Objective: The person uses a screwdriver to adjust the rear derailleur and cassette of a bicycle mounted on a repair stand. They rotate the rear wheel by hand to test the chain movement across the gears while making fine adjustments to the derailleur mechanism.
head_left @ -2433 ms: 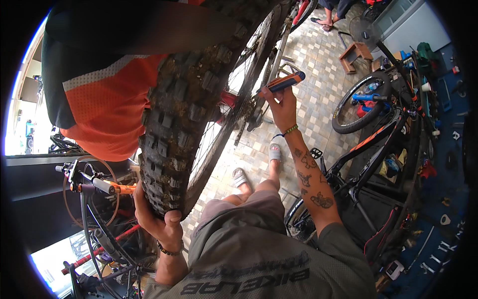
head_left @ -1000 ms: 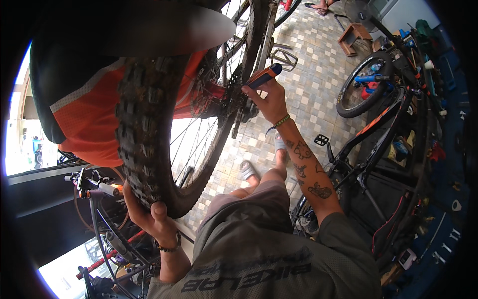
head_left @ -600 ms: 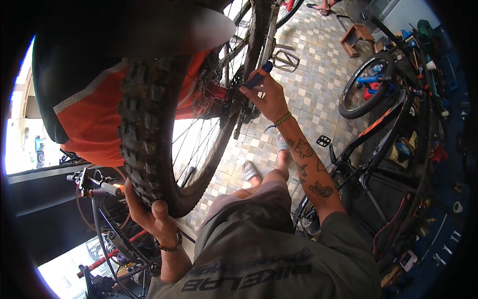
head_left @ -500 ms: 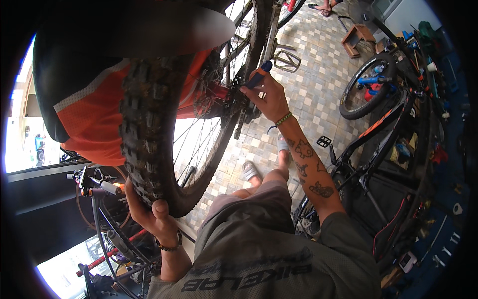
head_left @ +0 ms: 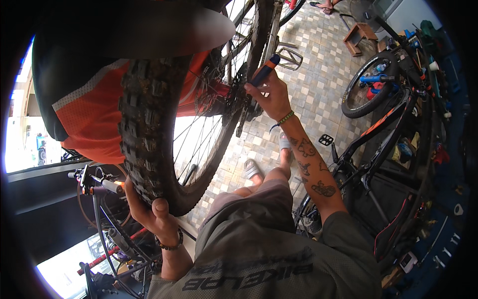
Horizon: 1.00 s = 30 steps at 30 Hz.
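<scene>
Square tiles in grey, tan and cream cover the floor (head_left: 322,79) in a patchwork. Near its far edge sits a small brown wooden stool (head_left: 351,47), with a pale, boxy fixture (head_left: 418,17) beyond. Along the floor's right side runs a dark blue panel (head_left: 443,244) bearing tools. Off the left side, a dark wall (head_left: 50,199) stands between two openings glaring with white daylight.
</scene>
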### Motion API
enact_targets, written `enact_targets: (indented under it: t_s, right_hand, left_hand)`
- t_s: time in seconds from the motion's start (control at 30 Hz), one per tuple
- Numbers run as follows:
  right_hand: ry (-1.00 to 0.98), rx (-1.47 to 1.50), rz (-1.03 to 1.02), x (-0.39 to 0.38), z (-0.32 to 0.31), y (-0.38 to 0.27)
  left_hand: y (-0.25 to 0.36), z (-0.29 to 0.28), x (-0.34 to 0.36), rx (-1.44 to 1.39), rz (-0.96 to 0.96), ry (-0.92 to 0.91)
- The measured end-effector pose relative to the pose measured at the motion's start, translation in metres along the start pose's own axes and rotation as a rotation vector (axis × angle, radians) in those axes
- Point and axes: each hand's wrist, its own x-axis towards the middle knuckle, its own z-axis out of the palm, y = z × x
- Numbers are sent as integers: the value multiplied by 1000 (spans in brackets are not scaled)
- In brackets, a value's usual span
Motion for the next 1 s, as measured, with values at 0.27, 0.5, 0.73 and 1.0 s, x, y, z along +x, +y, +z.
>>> enact_targets:
  t_s: [0.27, 0.5, 0.73, 1.0]
  right_hand:
    - [-14, 43, -32, -2, 1, -6]
    - [-97, -79, -107, -6, 1, -3]
    - [-6, 37, 5, -3, -1, -8]
    - [-96, -71, -161, -8, 1, -7]
  left_hand:
    - [-12, -14, -4, -6, 67, -133]
    - [1, 2, -1, -48, -8, 0]
    - [9, 3, 5, -55, -7, -7]
    - [18, 4, 12, -64, -4, -69]
